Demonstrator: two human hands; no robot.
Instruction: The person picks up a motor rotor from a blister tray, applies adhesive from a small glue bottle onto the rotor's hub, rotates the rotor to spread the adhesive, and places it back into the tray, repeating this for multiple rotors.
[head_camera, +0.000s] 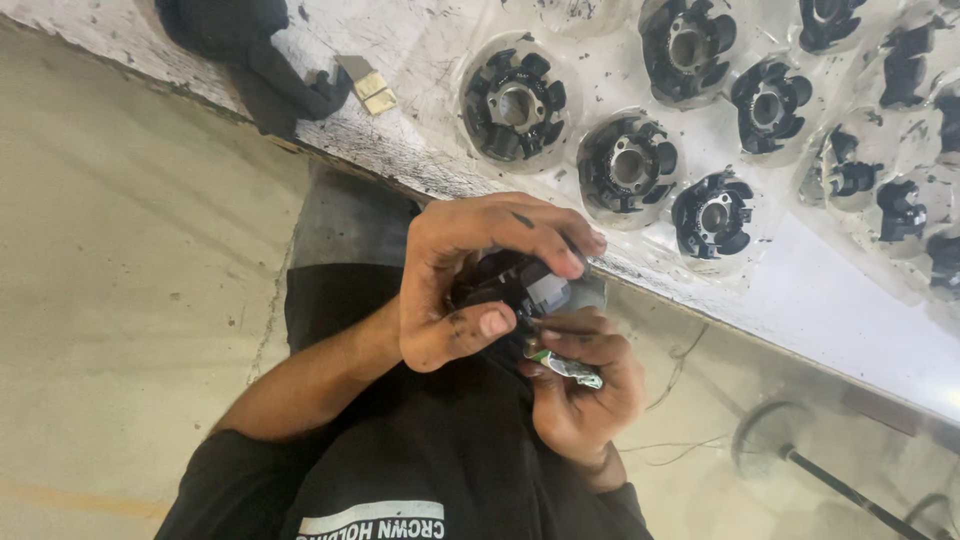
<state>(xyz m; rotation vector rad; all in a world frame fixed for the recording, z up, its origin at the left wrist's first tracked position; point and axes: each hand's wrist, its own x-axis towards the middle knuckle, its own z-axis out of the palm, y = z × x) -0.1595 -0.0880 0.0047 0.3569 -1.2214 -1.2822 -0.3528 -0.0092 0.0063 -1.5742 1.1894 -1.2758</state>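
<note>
My left hand (470, 275) is wrapped over a black round part (505, 285) with a grey block on its side, held just in front of the workbench edge. My right hand (585, 395) sits directly under it, fingers curled around a small green and silver piece (565, 365) that touches the part's underside. Both hands are smeared with dark grease. Most of the black part is hidden by my fingers.
On the white workbench (800, 300) lies a clear plastic tray (600, 75) with several black round parts (628, 165) in its wells. A black cloth (250, 50) and small brass-coloured pieces (372, 88) lie at the left. Concrete floor (120, 250) is below; a stand base (765, 440) is at lower right.
</note>
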